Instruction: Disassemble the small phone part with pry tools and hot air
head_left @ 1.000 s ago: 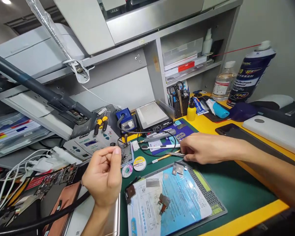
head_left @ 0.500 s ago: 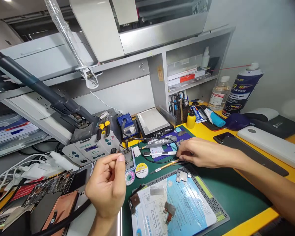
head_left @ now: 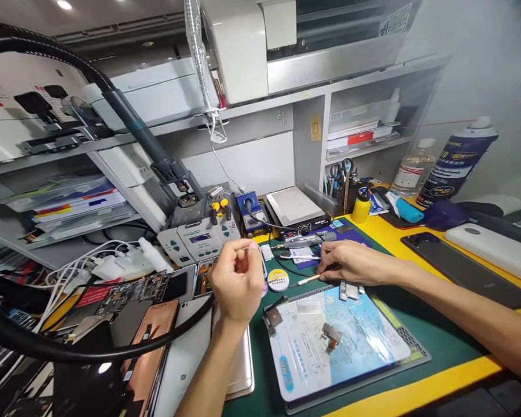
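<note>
My left hand (head_left: 238,281) is raised over the bench with thumb and forefinger pinched together; what it pinches is too small to name. My right hand (head_left: 351,263) lies on the green mat, fingers closed on a thin tool (head_left: 309,280) with a yellowish handle and a metal tip pointing left. Just in front of it sits a blue and white work pad (head_left: 342,341) with small metal parts (head_left: 331,336) on it. A round solder wick spool (head_left: 278,280) lies between the two hands.
A grey soldering station (head_left: 198,238) and a black heating plate (head_left: 297,207) stand at the back. Opened phones and circuit boards (head_left: 143,315) lie at the left under a black hose (head_left: 113,347). A spray can (head_left: 458,159), a bottle (head_left: 410,168) and dark phones (head_left: 464,266) fill the right.
The view has swung left, so the bench has shifted right in the picture. My left hand stays pinched and my right hand stays on the thin tool.
</note>
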Motion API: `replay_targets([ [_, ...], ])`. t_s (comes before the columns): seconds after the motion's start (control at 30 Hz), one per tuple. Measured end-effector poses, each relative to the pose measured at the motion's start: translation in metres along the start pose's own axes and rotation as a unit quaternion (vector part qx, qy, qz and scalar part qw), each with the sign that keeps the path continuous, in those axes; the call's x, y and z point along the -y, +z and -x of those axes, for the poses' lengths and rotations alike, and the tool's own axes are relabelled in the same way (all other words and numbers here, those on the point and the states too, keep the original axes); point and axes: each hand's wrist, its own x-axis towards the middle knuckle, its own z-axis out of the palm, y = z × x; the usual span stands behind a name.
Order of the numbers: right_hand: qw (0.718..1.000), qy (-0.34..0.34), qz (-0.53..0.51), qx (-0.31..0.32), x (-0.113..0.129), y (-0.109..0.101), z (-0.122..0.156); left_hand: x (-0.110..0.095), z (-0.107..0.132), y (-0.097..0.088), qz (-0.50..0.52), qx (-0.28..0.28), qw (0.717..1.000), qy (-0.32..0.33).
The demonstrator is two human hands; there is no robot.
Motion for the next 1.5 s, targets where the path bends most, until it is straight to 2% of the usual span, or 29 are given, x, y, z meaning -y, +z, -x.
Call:
replay_targets([
  [0.23, 0.996, 0.026, -0.084, -0.021, 0.009, -0.005, -0.003, -0.001, -0.007, -0.006, 0.023, 0.031, 0.999, -0.029],
  [0.37, 0.980, 0.057, -0.188, -0.043, 0.007, -0.015, 0.004, 0.001, -0.014, -0.010, 0.017, 0.083, 0.994, -0.071],
  [0.5, 0.943, 0.069, -0.321, -0.057, -0.003, -0.020, 0.007, 0.008, -0.019, -0.014, -0.039, 0.191, 0.974, -0.117],
  [0.67, 0.882, 0.073, -0.459, -0.077, -0.017, -0.016, 0.008, 0.015, -0.017, -0.013, -0.123, 0.346, 0.922, -0.124],
  [0.8, 0.840, 0.076, -0.532, -0.077, -0.019, -0.018, 0.013, 0.018, -0.012, -0.009, -0.178, 0.399, 0.893, -0.110],
  [0.93, 0.820, 0.080, -0.559, -0.093, -0.018, -0.021, 0.017, 0.018, -0.011, -0.008, -0.208, 0.426, 0.874, -0.108],
  [1.07, 0.831, 0.099, -0.533, -0.124, -0.015, -0.017, 0.015, 0.015, -0.012, -0.008, -0.235, 0.432, 0.864, -0.108],
  [1.3, 0.887, 0.107, -0.386, -0.229, 0.000, -0.010, 0.017, 0.018, -0.011, -0.008, -0.266, 0.437, 0.852, -0.109],
  [1.5, 0.942, 0.075, -0.278, -0.172, -0.001, -0.001, 0.020, 0.017, -0.008, -0.006, -0.290, 0.420, 0.854, -0.102],
])
